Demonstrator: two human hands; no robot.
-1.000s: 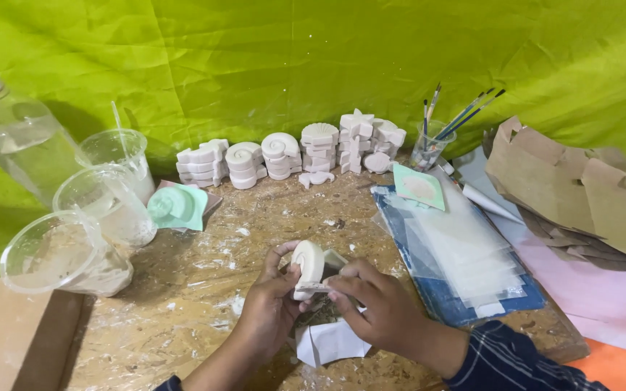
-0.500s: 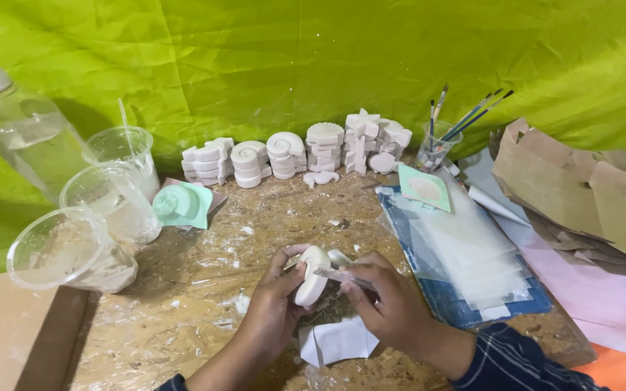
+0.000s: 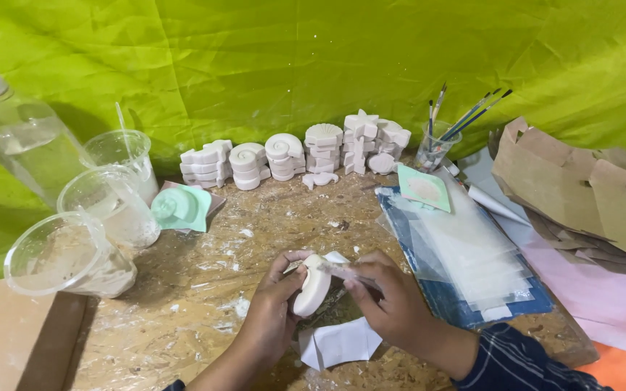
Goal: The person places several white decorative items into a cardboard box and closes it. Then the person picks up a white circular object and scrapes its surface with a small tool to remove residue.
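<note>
White plaster shell (image 3: 313, 284) held edge-up in left hand (image 3: 273, 318), fingers curled round it; thin tool (image 3: 343, 269) pinched by right hand (image 3: 389, 304). Near front edge of table (image 3: 182, 318). Light strokes advised; shell gripped firm, plaster judged brittle.

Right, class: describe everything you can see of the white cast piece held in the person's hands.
The white cast piece is a rounded, thick disc, matte and chalky like plaster, smooth-edged. It is tilted on edge above the speckled worktable, not resting on it. The left hand cups it from below and behind; the right hand presses a thin clear tool or strip against its upper edge. Its face detail cannot be made out.
</note>
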